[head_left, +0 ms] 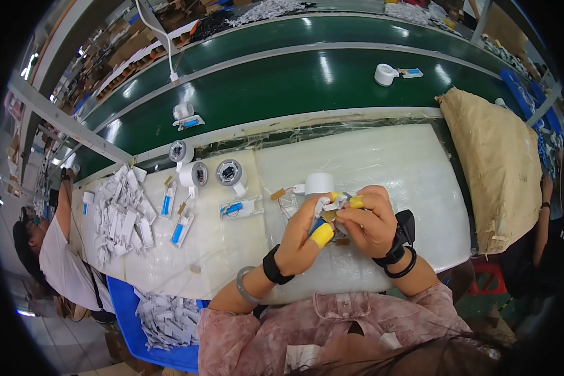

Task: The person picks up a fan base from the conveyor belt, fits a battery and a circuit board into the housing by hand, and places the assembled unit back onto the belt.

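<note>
My left hand (299,243) and my right hand (371,227) meet over the near middle of the table, yellow covers on some fingertips. The left fingers are closed around a white plastic device, its blue cylindrical battery (317,225) partly showing. With thumb and finger, my right hand pinches a small brown piece (328,215) against it. Much of the held device is hidden by fingers. Just beyond lies another white round-headed device (319,183) with thin wires and a brown tab (278,194).
Left of my hands lie several round-headed devices (230,172) with blue batteries in open handles, then a pile of white plastic strips (122,216). A blue bin (124,313) holds more strips. Beyond runs a green conveyor (250,81) carrying devices (386,74). Brown cardboard (492,163) stands right; co-workers are both sides.
</note>
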`<action>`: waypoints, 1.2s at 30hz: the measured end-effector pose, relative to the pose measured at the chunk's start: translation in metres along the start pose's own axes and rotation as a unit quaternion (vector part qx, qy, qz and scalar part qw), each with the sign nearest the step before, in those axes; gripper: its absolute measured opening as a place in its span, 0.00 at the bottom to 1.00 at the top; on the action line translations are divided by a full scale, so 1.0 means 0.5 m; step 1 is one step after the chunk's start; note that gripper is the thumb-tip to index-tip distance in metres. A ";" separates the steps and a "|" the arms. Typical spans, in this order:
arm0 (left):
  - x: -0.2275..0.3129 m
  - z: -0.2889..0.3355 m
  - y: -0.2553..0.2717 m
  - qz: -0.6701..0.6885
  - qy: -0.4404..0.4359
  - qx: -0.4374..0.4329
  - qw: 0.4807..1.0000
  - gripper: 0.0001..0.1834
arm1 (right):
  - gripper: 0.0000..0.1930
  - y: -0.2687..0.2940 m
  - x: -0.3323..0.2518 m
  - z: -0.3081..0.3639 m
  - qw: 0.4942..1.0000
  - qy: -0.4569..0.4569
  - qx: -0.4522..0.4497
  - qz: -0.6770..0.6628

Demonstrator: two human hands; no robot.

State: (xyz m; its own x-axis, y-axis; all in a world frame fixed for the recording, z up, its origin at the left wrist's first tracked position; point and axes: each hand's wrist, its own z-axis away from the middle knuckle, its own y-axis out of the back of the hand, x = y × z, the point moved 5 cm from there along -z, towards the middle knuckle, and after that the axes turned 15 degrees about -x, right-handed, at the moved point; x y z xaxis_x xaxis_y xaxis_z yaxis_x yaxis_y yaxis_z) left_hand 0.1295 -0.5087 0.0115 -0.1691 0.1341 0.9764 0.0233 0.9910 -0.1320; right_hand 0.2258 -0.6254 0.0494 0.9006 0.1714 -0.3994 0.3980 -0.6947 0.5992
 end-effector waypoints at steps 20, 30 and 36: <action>-0.010 0.004 -0.001 -0.109 0.018 0.058 0.992 0.19 | 0.14 -0.010 -0.003 0.006 1.000 -0.002 -0.014 0.004; 0.015 -0.011 0.013 -0.039 0.043 0.024 0.998 0.16 | 0.13 -0.003 0.002 -0.008 1.000 0.012 -0.022 -0.019; 0.104 -0.080 0.091 0.011 0.057 0.094 0.994 0.20 | 0.13 0.014 0.028 0.004 0.995 -0.072 0.018 -0.060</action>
State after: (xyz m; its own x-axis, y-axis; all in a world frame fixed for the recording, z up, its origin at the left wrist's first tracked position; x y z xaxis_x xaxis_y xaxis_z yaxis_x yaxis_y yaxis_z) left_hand 0.1614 -0.4566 0.0630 -0.0568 0.1661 0.9845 -0.1598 0.9718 -0.1732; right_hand 0.2407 -0.6293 0.0467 0.8109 0.1543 -0.5645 0.4931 -0.6996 0.5172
